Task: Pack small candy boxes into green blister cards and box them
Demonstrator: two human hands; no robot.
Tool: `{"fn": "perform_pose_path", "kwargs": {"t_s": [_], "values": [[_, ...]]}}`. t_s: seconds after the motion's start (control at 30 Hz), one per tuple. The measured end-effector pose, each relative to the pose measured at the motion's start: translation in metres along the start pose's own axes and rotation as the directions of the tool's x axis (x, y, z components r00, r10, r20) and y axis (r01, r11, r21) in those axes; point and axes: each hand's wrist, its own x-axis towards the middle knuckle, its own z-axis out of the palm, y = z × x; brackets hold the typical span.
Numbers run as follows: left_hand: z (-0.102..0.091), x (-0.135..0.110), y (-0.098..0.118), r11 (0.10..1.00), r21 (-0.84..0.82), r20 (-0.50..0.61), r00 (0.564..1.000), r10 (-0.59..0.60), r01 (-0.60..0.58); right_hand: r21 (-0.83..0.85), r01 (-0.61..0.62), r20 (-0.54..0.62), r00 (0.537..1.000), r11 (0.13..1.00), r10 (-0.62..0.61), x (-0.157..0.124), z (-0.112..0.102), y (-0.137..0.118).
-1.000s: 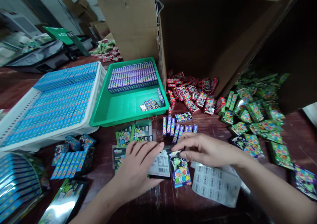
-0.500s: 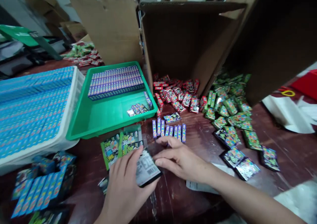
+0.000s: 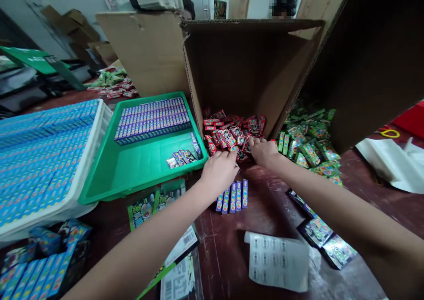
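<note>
Both my hands reach forward to the pile of small red boxes (image 3: pixel 228 137) at the mouth of an upright cardboard box. My left hand (image 3: pixel 220 172) is at the pile's front edge, fingers bent down and close together; what they hold, if anything, is hidden. To its right, my right hand (image 3: pixel 264 152) has its curled fingertips among the red boxes, and its grip is hidden too. Just below my left hand, several slim purple boxes (image 3: pixel 232 197) stand in a row. Under my left forearm lie flat black-and-green packets (image 3: pixel 144 209), one showing a white barcode label (image 3: pixel 182 244).
A green tray (image 3: pixel 132 167) holds rows of purple boxes; a white basket (image 3: pixel 89 167) of blue boxes stands left of it. Cardboard box walls (image 3: pixel 245 66) rise ahead. Green packets (image 3: pixel 308 152) are heaped right. A sticker sheet (image 3: pixel 278 260) lies in front.
My left hand has let go of the dark packet with the white label, now lying on the table. Both hands have moved forward to the red boxes. The view has tilted up slightly.
</note>
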Motion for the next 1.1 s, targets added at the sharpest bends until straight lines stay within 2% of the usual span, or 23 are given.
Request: {"fn": "perform_pose_path", "kwargs": {"t_s": [0.1, 0.17, 0.23, 0.3, 0.37, 0.43, 0.47, 0.5, 0.57, 0.6, 0.63, 0.67, 0.7, 0.73, 0.77, 0.8, 0.83, 0.87, 0.9, 0.93, 0.97, 1.03, 1.1], "values": [[0.019, 0.048, 0.012, 1.000, -0.013, 0.026, 1.000, -0.013, 0.013, 0.004, 0.038, -0.029, 0.999, 0.999, -0.038, -0.021, -0.015, 0.013], [0.029, 0.060, 0.024, 0.998, -0.053, 0.020, 1.000, 0.018, -0.017, 0.052, 0.027, -0.059, 0.998, 0.998, -0.024, -0.045, -0.026, 0.035], [0.033, 0.059, 0.042, 0.990, -0.112, 0.009, 0.996, 0.085, -0.084, 0.241, 0.008, -0.098, 0.995, 0.971, 0.016, -0.075, -0.034, 0.061], [0.032, 0.047, 0.062, 0.956, -0.241, -0.004, 0.985, 0.170, -0.166, 0.537, 0.013, -0.115, 0.992, 0.844, 0.058, -0.109, -0.036, 0.081], [0.028, 0.029, 0.081, 0.849, -0.480, -0.038, 0.972, 0.232, -0.221, 0.782, 0.009, -0.051, 0.997, 0.624, 0.050, -0.141, -0.031, 0.089], [0.025, 0.006, 0.095, 0.679, -0.690, -0.101, 0.962, 0.252, -0.250, 0.906, -0.041, 0.035, 0.999, 0.422, 0.022, -0.168, -0.021, 0.082], [0.024, -0.006, 0.100, 0.613, -0.747, -0.134, 0.962, 0.239, -0.256, 0.930, -0.068, 0.058, 0.998, 0.361, 0.040, -0.179, -0.014, 0.073], [0.023, -0.019, 0.103, 0.582, -0.772, -0.153, 0.963, 0.220, -0.256, 0.938, -0.081, 0.054, 0.995, 0.337, 0.089, -0.188, -0.008, 0.063], [0.024, -0.045, 0.104, 0.576, -0.786, -0.160, 0.974, 0.161, -0.224, 0.925, -0.067, -0.016, 0.976, 0.374, 0.215, -0.202, 0.003, 0.040], [0.026, -0.058, 0.101, 0.596, -0.779, -0.148, 0.981, 0.126, -0.194, 0.913, -0.042, -0.053, 0.974, 0.405, 0.221, -0.208, 0.006, 0.030], [0.028, -0.071, 0.097, 0.629, -0.760, -0.136, 0.987, 0.089, -0.162, 0.903, 0.003, -0.078, 0.985, 0.430, 0.156, -0.213, 0.007, 0.023], [0.030, -0.084, 0.090, 0.669, -0.732, -0.129, 0.990, 0.051, -0.130, 0.893, 0.070, -0.090, 0.996, 0.444, 0.024, -0.217, 0.007, 0.020], [0.033, -0.097, 0.082, 0.706, -0.703, -0.122, 0.992, 0.008, -0.092, 0.880, 0.154, -0.101, 0.985, 0.450, -0.139, -0.219, 0.005, 0.022], [0.036, -0.111, 0.072, 0.733, -0.679, -0.108, 0.993, -0.043, -0.043, 0.854, 0.244, -0.120, 0.952, 0.460, -0.282, -0.219, 0.003, 0.030], [0.038, -0.125, 0.062, 0.747, -0.664, -0.079, 0.993, -0.088, 0.013, 0.805, 0.327, -0.140, 0.916, 0.496, -0.376, -0.217, 0.001, 0.043], [0.040, -0.140, 0.051, 0.746, -0.662, -0.035, 0.991, -0.126, 0.071, 0.726, 0.389, -0.160, 0.897, 0.567, -0.411, -0.212, 0.000, 0.061], [0.041, -0.155, 0.041, 0.742, -0.660, 0.011, 0.989, -0.149, 0.119, 0.618, 0.398, -0.185, 0.912, 0.678, -0.367, -0.206, 0.001, 0.082], [0.041, -0.169, 0.033, 0.738, -0.657, 0.054, 0.986, -0.156, 0.153, 0.474, 0.335, -0.156, 0.942, 0.814, -0.297, -0.198, 0.004, 0.104], [0.041, -0.182, 0.026, 0.740, -0.651, 0.086, 0.985, -0.150, 0.169, 0.309, 0.265, -0.086, 0.964, 0.914, -0.250, -0.190, 0.008, 0.127], [0.039, -0.193, 0.023, 0.749, -0.640, 0.106, 0.985, -0.133, 0.170, 0.173, 0.247, 0.029, 0.966, 0.953, -0.256, -0.181, 0.015, 0.147], [0.038, -0.202, 0.022, 0.762, -0.627, 0.119, 0.987, -0.112, 0.162, 0.154, 0.250, 0.083, 0.961, 0.956, -0.265, -0.174, 0.023, 0.163], [0.035, -0.215, 0.025, 0.798, -0.589, 0.131, 0.989, -0.065, 0.131, 0.153, 0.268, 0.151, 0.945, 0.951, -0.291, -0.163, 0.040, 0.184], [0.034, -0.223, 0.030, 0.846, -0.525, 0.119, 0.992, -0.032, 0.090, 0.160, 0.268, 0.176, 0.939, 0.950, -0.295, -0.156, 0.054, 0.192]]}}
